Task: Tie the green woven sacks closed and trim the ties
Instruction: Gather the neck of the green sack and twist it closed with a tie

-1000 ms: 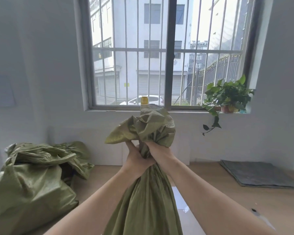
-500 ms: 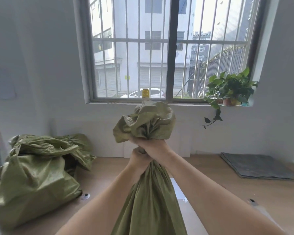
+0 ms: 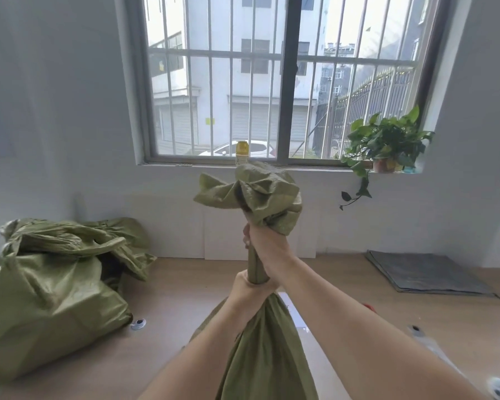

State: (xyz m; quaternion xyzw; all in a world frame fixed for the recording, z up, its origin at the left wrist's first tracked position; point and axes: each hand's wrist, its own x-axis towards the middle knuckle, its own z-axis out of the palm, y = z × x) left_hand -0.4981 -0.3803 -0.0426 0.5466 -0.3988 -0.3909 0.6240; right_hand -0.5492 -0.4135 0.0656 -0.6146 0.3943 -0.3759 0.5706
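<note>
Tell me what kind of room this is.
Likely a bare storeroom or workroom: barred window, potted plant on its sill, green woven sacks heaped by the wall.

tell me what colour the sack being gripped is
Olive green, seen best in the head view on the sack.

**Held green sack** point(image 3: 267, 359): woven plastic cloth, crinkled, with a faint sheen along the folds.
**Second green sack** point(image 3: 49, 287): the same weave, glossier where daylight strikes.
**Floor** point(image 3: 185, 284): wood-look, smooth, low gloss.
**Wall** point(image 3: 55, 111): painted, matt.
**Window bars** point(image 3: 214, 54): pale painted metal.
**Folded grey mat** point(image 3: 427, 274): matt.
</note>
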